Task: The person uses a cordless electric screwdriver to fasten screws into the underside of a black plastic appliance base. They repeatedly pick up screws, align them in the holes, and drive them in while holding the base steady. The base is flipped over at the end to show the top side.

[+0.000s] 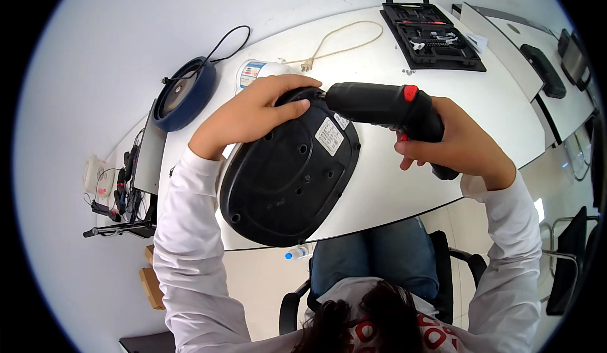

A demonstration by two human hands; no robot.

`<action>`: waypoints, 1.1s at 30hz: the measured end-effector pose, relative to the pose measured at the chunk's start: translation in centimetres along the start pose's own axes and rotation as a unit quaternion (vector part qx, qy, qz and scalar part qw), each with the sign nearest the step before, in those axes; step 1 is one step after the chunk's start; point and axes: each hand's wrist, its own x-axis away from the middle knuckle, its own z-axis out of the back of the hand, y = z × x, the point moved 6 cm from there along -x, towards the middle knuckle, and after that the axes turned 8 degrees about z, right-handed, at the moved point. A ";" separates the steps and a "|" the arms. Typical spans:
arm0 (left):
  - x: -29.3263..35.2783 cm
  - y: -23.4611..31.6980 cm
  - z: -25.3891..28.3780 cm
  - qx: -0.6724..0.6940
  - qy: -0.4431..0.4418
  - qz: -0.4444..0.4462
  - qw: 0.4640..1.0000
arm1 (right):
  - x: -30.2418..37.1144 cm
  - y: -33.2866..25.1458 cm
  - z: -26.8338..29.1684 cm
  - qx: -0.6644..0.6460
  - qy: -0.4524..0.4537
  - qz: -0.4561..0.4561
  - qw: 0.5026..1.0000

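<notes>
I am looking down at the middle of the frame, where the left hand [253, 116] is wrapping over the upper rim of a black appliance base [288, 176] that is tilting on edge against the white table [379, 188], underside facing me. The right hand [458, 147] is closing firmly around the grip of a black electric screwdriver [386, 106] with a red button, right of centre, and its nose is pointing left into the top edge of the base, just under the left fingers. I am judging the base to be rigid moulded plastic, light to moderate in weight, with a smooth rounded rim that could slide on the tabletop; the thumb-over-rim hold near the top is looking like the steadiest place to pin it, away from the label and screw recesses. The screwdriver is reading as stiff and somewhat heavy toward the handle, so a full-palm hold suits it. In the upper left, a blue round unit [183, 94] with a black cord is lying on the table, near a white cylinder [259, 72]; at the upper right an open black tool case [433, 37] is sitting well apart from both hands.
</notes>
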 end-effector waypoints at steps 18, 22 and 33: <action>8.4 0.0 2.0 -0.053 0.157 -0.038 0.986 | 2.0 6.0 -0.2 0.131 0.199 0.121 0.964; 9.2 -0.1 2.3 -0.069 0.182 -0.086 0.977 | 1.8 7.8 -0.8 0.359 0.178 0.138 0.906; 9.6 0.2 1.8 -0.063 0.197 -0.060 0.977 | 0.7 9.7 -1.7 0.443 0.056 0.063 0.893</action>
